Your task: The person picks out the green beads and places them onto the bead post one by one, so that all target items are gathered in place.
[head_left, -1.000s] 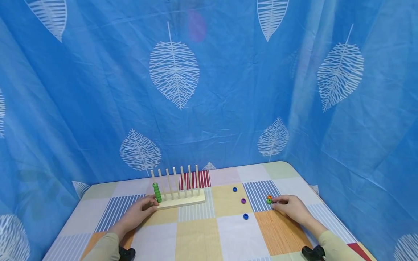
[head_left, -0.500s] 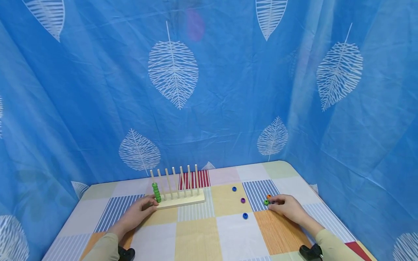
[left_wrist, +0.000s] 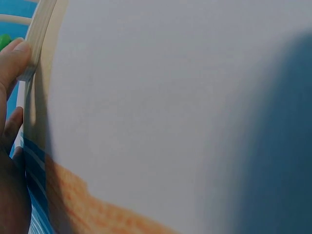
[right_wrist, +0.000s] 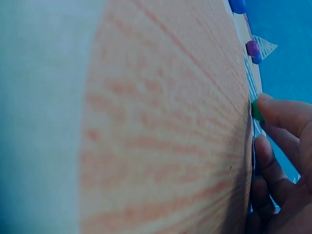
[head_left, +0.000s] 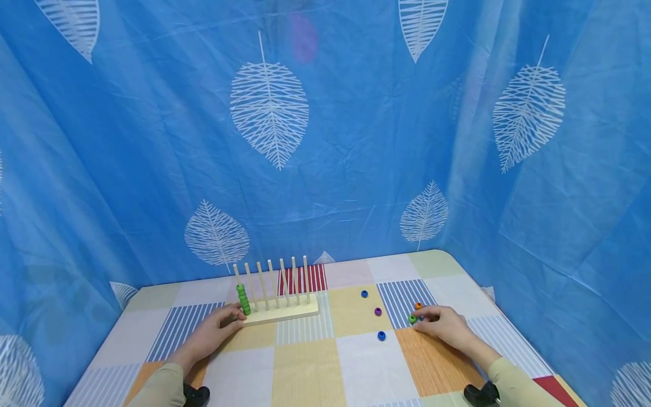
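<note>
A pale wooden peg rack [head_left: 285, 312] stands at the left, with several upright pegs and a stack of green beads [head_left: 243, 299] on its leftmost peg. My left hand [head_left: 217, 330] grips the rack's left end; in the left wrist view the thumb [left_wrist: 18, 56] lies against the base's edge. On the right, my right hand [head_left: 447, 327] pinches a green bead [head_left: 412, 319] between thumb and fingertips, low over the cloth. The right wrist view shows that green bead [right_wrist: 257, 111] at the thumb's tip, partly hidden. An orange bead [head_left: 419, 306] sits just behind those fingers.
Between rack and right hand lie a blue bead [head_left: 364, 294], a purple bead [head_left: 378, 311] and a nearer blue bead [head_left: 381, 336]. A patchwork cloth [head_left: 305, 367] covers the table. Blue curtains [head_left: 346, 141] with white leaf prints enclose the back and sides.
The right hand has shifted slightly left and nearer, and the green bead has moved with it, away from the orange one. The left hand keeps its hold on the rack.
</note>
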`<state>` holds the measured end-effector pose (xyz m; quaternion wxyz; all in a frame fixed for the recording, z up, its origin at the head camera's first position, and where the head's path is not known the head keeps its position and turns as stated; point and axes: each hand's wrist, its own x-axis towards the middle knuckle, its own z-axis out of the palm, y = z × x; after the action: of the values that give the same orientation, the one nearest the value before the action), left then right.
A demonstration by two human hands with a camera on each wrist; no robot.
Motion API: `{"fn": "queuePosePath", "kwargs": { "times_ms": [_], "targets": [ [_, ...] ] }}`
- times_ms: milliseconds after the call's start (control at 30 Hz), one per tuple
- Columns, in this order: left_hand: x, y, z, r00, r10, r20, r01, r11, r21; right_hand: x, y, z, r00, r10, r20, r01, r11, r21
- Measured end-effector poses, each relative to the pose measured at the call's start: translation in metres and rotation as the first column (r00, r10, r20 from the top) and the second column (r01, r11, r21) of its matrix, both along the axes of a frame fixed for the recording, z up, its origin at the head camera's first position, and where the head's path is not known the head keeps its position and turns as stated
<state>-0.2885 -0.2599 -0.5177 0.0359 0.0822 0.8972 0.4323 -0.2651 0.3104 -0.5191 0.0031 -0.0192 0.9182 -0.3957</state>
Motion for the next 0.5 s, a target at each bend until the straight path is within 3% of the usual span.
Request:
{"fn": "queuePosePath", "kwargs": {
  "times_ms": [267,500],
  "targets": [
    [0.0003,0.0001,0.0001,1.0,-0.004,-0.007,0.004,1.0,-0.003,0.0056,0.0001,0.0019,0.987,0.157,0.023,-0.155,0.986,-0.068],
    [0.0003,-0.0002,0.0,1.0,0.001,-0.002,-0.001,1.0,-0.002,0.0063,-0.0017,-0.0001,0.986,0.165,0.003,-0.164,0.985,-0.059]
  ]
}}
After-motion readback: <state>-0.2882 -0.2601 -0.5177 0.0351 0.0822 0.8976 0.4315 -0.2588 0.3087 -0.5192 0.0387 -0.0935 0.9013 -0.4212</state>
